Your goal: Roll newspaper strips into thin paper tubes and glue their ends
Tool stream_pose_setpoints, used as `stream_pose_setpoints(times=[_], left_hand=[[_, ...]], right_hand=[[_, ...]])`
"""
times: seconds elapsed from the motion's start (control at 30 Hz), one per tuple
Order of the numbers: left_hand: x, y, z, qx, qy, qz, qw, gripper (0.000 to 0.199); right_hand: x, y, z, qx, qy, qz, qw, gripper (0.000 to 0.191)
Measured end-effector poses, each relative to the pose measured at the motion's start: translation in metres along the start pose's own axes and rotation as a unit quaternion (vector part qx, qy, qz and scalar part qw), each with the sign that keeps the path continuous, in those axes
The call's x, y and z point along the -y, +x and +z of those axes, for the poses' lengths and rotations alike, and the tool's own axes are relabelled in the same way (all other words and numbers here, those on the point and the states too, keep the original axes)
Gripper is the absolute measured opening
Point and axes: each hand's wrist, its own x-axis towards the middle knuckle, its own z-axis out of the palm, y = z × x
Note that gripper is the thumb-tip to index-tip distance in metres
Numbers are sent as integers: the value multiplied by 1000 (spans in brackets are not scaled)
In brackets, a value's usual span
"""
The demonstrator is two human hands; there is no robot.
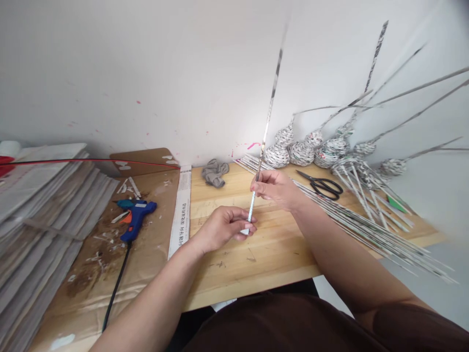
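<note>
A long, thin rolled newspaper tube stands nearly upright over the table, leaning a little to the right at its top. My left hand pinches its lower end between thumb and fingers. Higher up the tube, my right hand grips it with thumb and fingertips. The tube's upper tip blurs against the white wall. Right of my hands lies a bundle of similar paper tubes, partly behind my right forearm. Black-handled scissors rest just beyond that bundle.
Several woven paper gourd shapes line the wall, long tubes sticking out. A grey crumpled cloth lies at the back of the wooden table. On the left, a blue glue gun rests on stained cardboard beside stacked newspapers.
</note>
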Motion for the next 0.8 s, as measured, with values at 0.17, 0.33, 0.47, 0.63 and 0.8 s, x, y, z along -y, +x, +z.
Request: stream_pose_setpoints(times=[0.17, 0.33, 0.47, 0.63, 0.8], left_hand=[[3, 1, -2, -7, -4, 9, 1000, 24], [3, 3, -5, -40, 30, 4, 999, 23], [1, 4, -7, -78, 69, -4, 994, 25], [1, 6, -12, -131, 105, 15, 986, 25], [-4, 5, -20, -201, 184, 60, 960, 19]], right_hand=[[6, -3, 1, 49, -14, 5, 999, 28], [9, -3, 3, -38, -6, -33, 999, 28], [13, -6, 0, 22, -40, -30, 998, 24], [14, -8, 0, -27, -77, -58, 995, 23], [12, -5, 6, -83, -70, -85, 990, 24]])
